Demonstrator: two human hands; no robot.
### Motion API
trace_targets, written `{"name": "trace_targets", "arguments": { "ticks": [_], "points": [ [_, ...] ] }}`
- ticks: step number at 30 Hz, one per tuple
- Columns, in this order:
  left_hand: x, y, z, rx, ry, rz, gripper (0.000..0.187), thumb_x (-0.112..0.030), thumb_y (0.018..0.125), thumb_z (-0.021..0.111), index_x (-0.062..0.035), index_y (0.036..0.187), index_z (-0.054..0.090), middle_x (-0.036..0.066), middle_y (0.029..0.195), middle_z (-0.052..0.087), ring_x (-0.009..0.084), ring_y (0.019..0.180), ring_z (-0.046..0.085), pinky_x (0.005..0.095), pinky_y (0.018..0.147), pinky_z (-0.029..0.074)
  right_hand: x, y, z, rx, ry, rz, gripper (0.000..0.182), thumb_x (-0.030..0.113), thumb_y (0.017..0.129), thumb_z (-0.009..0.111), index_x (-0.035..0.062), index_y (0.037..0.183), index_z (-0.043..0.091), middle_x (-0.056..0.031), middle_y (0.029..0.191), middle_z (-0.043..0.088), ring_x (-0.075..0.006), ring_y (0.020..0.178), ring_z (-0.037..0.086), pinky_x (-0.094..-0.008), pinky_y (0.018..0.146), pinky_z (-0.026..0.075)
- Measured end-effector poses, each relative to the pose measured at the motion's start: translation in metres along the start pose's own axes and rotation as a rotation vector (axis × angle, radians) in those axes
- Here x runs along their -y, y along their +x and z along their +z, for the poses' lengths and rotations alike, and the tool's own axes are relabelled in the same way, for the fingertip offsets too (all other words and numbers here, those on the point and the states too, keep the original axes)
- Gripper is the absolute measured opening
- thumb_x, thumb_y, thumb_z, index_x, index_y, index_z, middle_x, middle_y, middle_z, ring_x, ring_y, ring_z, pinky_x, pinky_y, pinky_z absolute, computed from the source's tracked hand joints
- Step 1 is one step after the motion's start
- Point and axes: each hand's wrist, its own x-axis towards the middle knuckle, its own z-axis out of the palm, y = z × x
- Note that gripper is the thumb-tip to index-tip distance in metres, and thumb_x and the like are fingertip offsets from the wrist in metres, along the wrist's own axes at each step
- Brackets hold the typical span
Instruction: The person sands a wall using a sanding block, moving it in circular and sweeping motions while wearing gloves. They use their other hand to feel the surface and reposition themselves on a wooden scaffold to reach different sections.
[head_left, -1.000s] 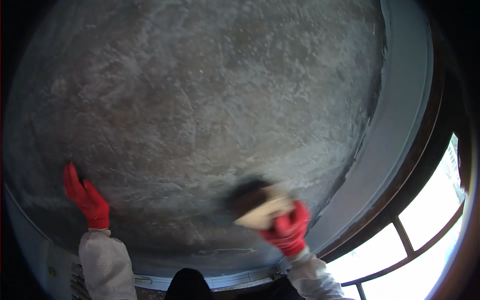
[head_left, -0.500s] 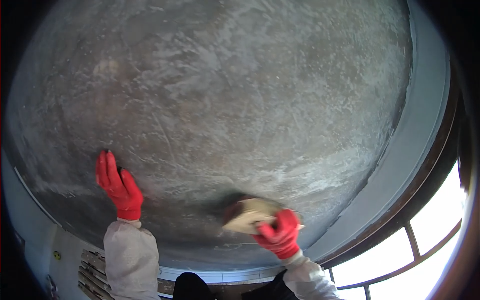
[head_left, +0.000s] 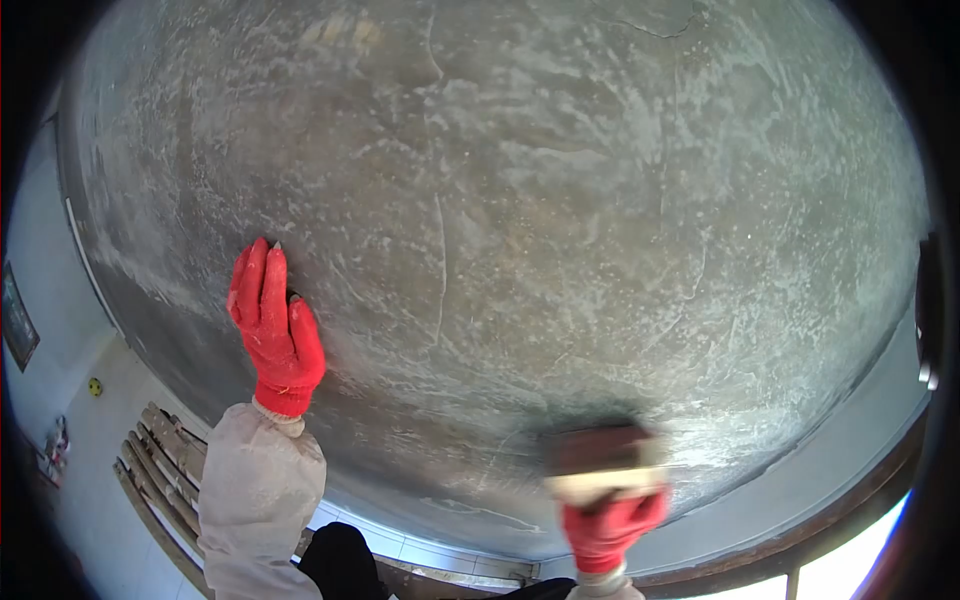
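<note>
A grey, mottled surface (head_left: pixel 520 200) with white streaks and thin cracks fills most of the view. My left hand (head_left: pixel 276 325), in a red glove, lies against it on the left with fingers stretched up and the thumb apart, holding nothing. At the lower right my right hand (head_left: pixel 612 525), also red-gloved, is closed round a block (head_left: pixel 605 465) with a pale near side and a dark reddish far side. The block is blurred by motion, at the grey surface; its exact contact with it is hidden.
Wooden slats (head_left: pixel 160 465) stand at the lower left, near a small yellow round object (head_left: pixel 95 386) and a dark-framed picture (head_left: pixel 18 318). A pale border (head_left: pixel 760 510) and a brown window frame (head_left: pixel 750 570) run along the lower right. My dark-clothed knee (head_left: pixel 340 560) shows below.
The view has shifted and turned. My right hand has moved right with the block, which is now turned differently. My left hand appears higher and further right in view, still flat on the surface.
</note>
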Motion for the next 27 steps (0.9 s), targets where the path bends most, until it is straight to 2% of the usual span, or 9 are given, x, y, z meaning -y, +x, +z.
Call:
{"name": "trace_targets", "arguments": {
  "ticks": [4, 6, 11, 14, 17, 20, 23, 25, 27],
  "points": [
    [0.004, 0.002, -0.002, 0.018, 0.001, 0.012, 0.05, -0.013, 0.088, 0.046, 0.0045, 0.135, 0.048, 0.023, 0.14, 0.045, 0.0426, 0.127, 0.041, 0.0502, 0.105, 0.03, -0.014, -0.003, -0.002, 0.033, 0.033, -0.163, 0.086, 0.033, 0.066, 0.079, 0.0267, 0.14, 0.036, -0.0199, 0.123, 0.043, -0.0395, 0.102, 0.051, -0.0528, 0.082, 0.044],
    [0.004, 0.0, -0.003, 0.047, -0.008, 0.001, 0.05, -0.015, 0.088, 0.046, 0.0051, 0.134, 0.048, 0.023, 0.139, 0.046, 0.0436, 0.127, 0.041, 0.0504, 0.105, 0.03, -0.036, 0.007, -0.022, -0.051, -0.22, 0.155, 0.099, 0.027, 0.075, 0.073, 0.0114, 0.153, 0.015, -0.0279, 0.144, 0.029, -0.0445, 0.134, 0.032, -0.0512, 0.108, 0.03],
    [0.002, 0.001, -0.001, 0.041, -0.033, -0.018, 0.048, -0.015, 0.089, 0.045, 0.0055, 0.133, 0.049, 0.023, 0.139, 0.046, 0.0441, 0.126, 0.042, 0.0507, 0.105, 0.031, -0.109, 0.027, -0.042, -0.439, 0.204, 0.992, 0.077, 0.026, 0.09, 0.06, 0.0041, 0.152, 0.018, -0.0189, 0.155, 0.021, -0.0307, 0.141, 0.025, -0.0387, 0.114, 0.022],
    [0.0, 0.001, -0.005, 0.076, -0.042, -0.033, 0.047, -0.016, 0.091, 0.044, 0.0057, 0.133, 0.049, 0.024, 0.139, 0.045, 0.0446, 0.126, 0.042, 0.0508, 0.105, 0.031, -0.058, 0.008, -0.02, -0.285, 0.022, 0.731, 0.088, 0.021, 0.08, 0.068, 0.0, 0.151, 0.02, -0.0204, 0.155, 0.02, -0.0326, 0.143, 0.021, -0.0411, 0.117, 0.017],
    [0.003, 0.001, -0.003, 0.083, -0.049, -0.027, 0.047, -0.017, 0.092, 0.043, 0.0061, 0.132, 0.049, 0.024, 0.139, 0.045, 0.0452, 0.126, 0.041, 0.0507, 0.105, 0.031, 0.041, -0.005, 0.003, -0.015, -0.026, 0.119, 0.094, 0.023, 0.065, 0.077, 0.0129, 0.146, 0.031, -0.0215, 0.12, 0.045, -0.0402, 0.102, 0.049, -0.0535, 0.081, 0.041],
    [0.001, -0.001, -0.006, 0.087, -0.043, -0.011, 0.047, -0.018, 0.093, 0.042, 0.0065, 0.132, 0.049, 0.025, 0.139, 0.045, 0.0454, 0.126, 0.041, 0.0504, 0.105, 0.031, 0.052, -0.019, 0.024, 0.144, 0.124, -0.347, 0.094, 0.025, 0.06, 0.082, 0.0143, 0.141, 0.035, -0.0248, 0.119, 0.045, -0.0408, 0.098, 0.051, -0.0534, 0.077, 0.042],
    [0.005, 0.001, -0.006, 0.086, -0.043, -0.006, 0.047, -0.018, 0.094, 0.041, 0.0066, 0.132, 0.048, 0.024, 0.139, 0.045, 0.0452, 0.126, 0.041, 0.0502, 0.105, 0.031, 0.025, 0.007, -0.006, -0.188, -0.083, -0.011, 0.081, 0.027, 0.058, 0.083, 0.0205, 0.129, 0.046, -0.0179, 0.099, 0.05, -0.0325, 0.077, 0.053, -0.0442, 0.057, 0.042],
    [0.003, 0.004, -0.008, 0.097, -0.056, -0.007, 0.047, -0.018, 0.094, 0.041, 0.0067, 0.133, 0.048, 0.024, 0.139, 0.045, 0.045, 0.126, 0.042, 0.0502, 0.105, 0.031, -0.021, 0.003, -0.021, -0.169, -0.173, 0.321, 0.109, 0.028, 0.062, 0.08, 0.0089, 0.151, 0.021, -0.032, 0.134, 0.036, -0.0498, 0.119, 0.042, -0.0535, 0.095, 0.04],
    [0.002, 0.003, -0.006, 0.089, -0.043, -0.016, 0.047, -0.018, 0.094, 0.04, 0.0069, 0.133, 0.048, 0.024, 0.139, 0.045, 0.045, 0.127, 0.041, 0.0505, 0.105, 0.031, -0.082, 0.002, -0.018, -0.357, -0.013, 0.731, 0.1, 0.022, 0.069, 0.074, 0.0035, 0.151, 0.019, -0.0273, 0.146, 0.028, -0.0432, 0.132, 0.033, -0.0459, 0.111, 0.027]
  ]
}}
